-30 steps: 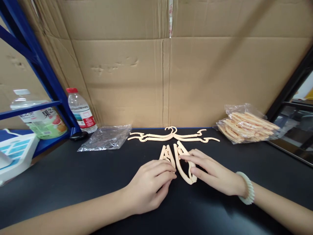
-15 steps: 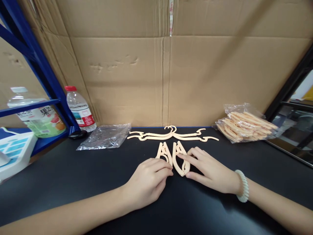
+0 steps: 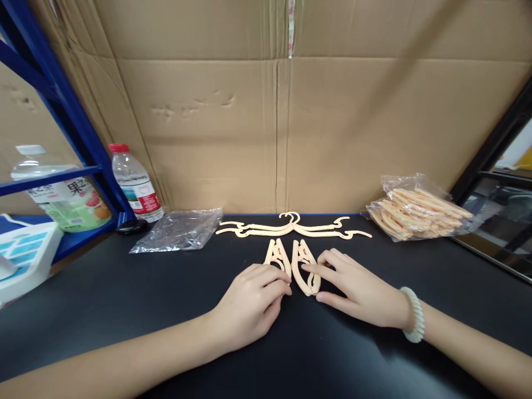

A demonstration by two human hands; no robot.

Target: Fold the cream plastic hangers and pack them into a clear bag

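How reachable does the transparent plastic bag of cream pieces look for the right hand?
Probably yes: flat black tabletop lies between right hand and bag, no barrier visible. The hand would likely need to leave the folded cream plastic hanger it touches and extend farther right.

Under the hands (image 3: 257, 305) spreads a black bench (image 3: 124, 316), softly shiny on their near side. Beyond them rises a creased cardboard wall (image 3: 208, 133), a diagonal shadow (image 3: 386, 94) crossing its right part. A blue frame (image 3: 68, 105) slants up to their left, a black frame (image 3: 484, 141) to their right.

Red-capped bottle (image 3: 137, 185) beside blue frame (image 3: 73, 116)
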